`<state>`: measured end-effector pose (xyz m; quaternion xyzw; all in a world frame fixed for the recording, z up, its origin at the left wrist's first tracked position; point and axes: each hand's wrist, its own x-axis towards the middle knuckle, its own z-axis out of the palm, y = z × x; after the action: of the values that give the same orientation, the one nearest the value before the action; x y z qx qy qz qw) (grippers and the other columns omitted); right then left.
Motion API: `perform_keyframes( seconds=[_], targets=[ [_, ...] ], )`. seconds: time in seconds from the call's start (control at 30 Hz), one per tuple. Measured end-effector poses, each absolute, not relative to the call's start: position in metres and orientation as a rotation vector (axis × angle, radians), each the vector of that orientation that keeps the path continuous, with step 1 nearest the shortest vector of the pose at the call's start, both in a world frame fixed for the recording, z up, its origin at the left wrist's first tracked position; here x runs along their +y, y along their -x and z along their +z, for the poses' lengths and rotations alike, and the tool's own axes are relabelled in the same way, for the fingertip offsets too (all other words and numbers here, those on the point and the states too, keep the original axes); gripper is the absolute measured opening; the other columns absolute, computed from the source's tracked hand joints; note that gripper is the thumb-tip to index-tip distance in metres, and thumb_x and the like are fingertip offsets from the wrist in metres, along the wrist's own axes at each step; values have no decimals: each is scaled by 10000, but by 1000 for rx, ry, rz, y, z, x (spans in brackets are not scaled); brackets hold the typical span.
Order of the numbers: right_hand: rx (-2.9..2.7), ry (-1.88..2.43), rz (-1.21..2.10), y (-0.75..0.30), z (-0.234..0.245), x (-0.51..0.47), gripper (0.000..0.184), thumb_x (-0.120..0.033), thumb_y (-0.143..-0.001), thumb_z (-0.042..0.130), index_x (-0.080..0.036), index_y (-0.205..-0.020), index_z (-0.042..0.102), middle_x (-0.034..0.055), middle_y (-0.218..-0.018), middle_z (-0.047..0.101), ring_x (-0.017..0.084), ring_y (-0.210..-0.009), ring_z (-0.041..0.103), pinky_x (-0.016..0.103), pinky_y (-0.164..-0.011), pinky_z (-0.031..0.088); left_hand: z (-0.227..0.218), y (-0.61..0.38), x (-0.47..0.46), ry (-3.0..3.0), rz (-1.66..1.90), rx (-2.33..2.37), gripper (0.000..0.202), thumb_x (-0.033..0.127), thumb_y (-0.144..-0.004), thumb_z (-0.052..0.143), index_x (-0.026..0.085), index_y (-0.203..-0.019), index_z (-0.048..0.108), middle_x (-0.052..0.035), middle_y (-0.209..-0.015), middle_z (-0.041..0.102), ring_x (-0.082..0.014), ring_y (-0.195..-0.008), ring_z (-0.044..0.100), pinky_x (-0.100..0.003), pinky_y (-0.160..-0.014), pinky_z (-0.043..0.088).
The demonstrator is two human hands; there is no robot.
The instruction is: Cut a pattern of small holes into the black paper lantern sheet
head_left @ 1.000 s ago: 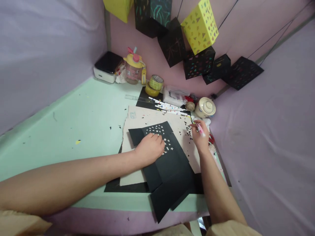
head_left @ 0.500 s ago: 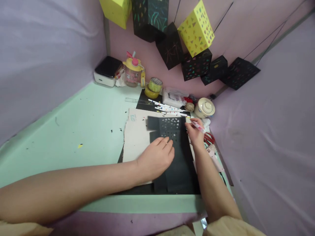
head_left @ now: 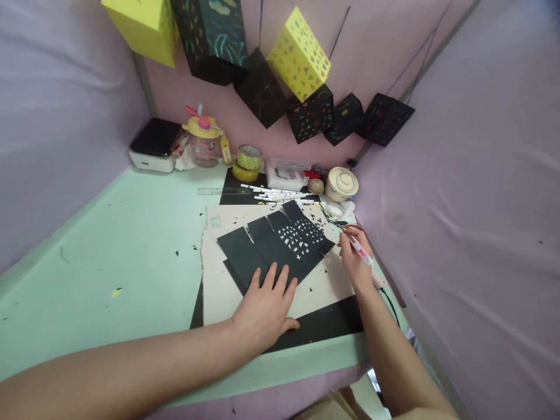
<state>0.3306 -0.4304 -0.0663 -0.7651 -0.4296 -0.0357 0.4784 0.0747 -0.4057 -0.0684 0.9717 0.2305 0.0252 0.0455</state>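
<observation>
A black creased paper sheet with small cut-out shapes lies on a beige cutting board. My left hand rests flat on the sheet's near edge with its fingers spread. My right hand is closed around a pink and white pen just right of the sheet, near the cut-out panel. A larger black sheet lies under the board.
Several white markers, tape rolls, a clear box, a round tin, a yellow-lidded bottle and a black-and-white device stand at the back of the green table. Paper lanterns hang overhead. Purple cloth walls enclose both sides.
The black sheet has been turned and shifted left, now lying diagonally on the board. My left hand slid to its near edge and flattened. The right hand keeps its pen.
</observation>
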Motion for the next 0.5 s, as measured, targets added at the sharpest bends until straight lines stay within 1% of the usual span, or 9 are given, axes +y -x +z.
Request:
perform_keyframes(
  seconds=[0.1, 0.17, 0.23, 0.27, 0.3, 0.33, 0.4, 0.5],
  targets=[
    [-1192, 1843, -142, -329, -62, -424, 295, -341, -869, 532, -188, -1117, 577, 41, -865, 671, 177, -706, 619, 330, -711, 496, -70, -75, -406, -2932, -5, 715, 828, 712, -826, 486, 160, -1440, 424, -169, -1509, 357, -410, -1394, 303, -649, -1070, 296],
    [-1271, 1846, -134, -329, -62, -418, 338, -284, -863, 511, -187, -1184, 555, 69, -958, 677, 199, -791, 631, 350, -762, 492, -69, -75, -406, -2942, 9, 715, 825, 716, -820, 489, 148, -1418, 455, -176, -1495, 381, -407, -1395, 304, -654, -1072, 292],
    [-1330, 1887, -157, -331, -62, -410, 388, -244, -855, 492, -195, -1238, 534, 106, -1119, 650, 237, -957, 622, 382, -839, 482, -68, -75, -404, -2966, 51, 735, 792, 694, -819, 517, 125, -1370, 512, -195, -1469, 417, -409, -1379, 333, -650, -1064, 311],
    [-1381, 1915, -177, -332, -61, -405, 414, -229, -854, 484, -200, -1266, 519, 122, -1227, 607, 258, -1080, 584, 402, -898, 462, -68, -75, -403, -2979, 74, 751, 766, 680, -817, 536, 114, -1334, 544, -206, -1454, 435, -413, -1367, 351, -647, -1058, 323],
    [-1436, 1964, -178, -332, -60, -400, 440, -218, -851, 484, -198, -1290, 504, 130, -1283, 576, 275, -1142, 553, 414, -921, 450, -67, -75, -401, -2993, 94, 763, 733, 665, -816, 552, 108, -1292, 576, -214, -1441, 449, -417, -1356, 368, -644, -1050, 336],
    [-1475, 2033, -163, -332, -57, -395, 447, -208, -852, 483, -194, -1299, 502, 135, -1285, 575, 287, -1148, 550, 417, -918, 449, -66, -75, -400, -3005, 109, 771, 695, 651, -816, 566, 108, -1248, 603, -218, -1431, 461, -421, -1345, 382, -641, -1040, 349],
    [-1499, 2193, -125, -329, -51, -382, 431, -199, -869, 475, -186, -1297, 515, 149, -1224, 600, 299, -1101, 575, 404, -895, 449, -65, -75, -398, -3021, 127, 775, 617, 623, -818, 587, 119, -1170, 636, -215, -1418, 477, -424, -1331, 401, -639, -1028, 363],
    [-1480, 2446, -50, -321, -46, -362, 446, -156, -875, 450, -186, -1316, 504, 165, -1183, 604, 300, -1043, 599, 373, -828, 452, -65, -76, -396, -3026, 131, 766, 566, 600, -822, 600, 130, -1136, 635, -208, -1404, 494, -422, -1324, 411, -641, -1024, 365]
  ],
)
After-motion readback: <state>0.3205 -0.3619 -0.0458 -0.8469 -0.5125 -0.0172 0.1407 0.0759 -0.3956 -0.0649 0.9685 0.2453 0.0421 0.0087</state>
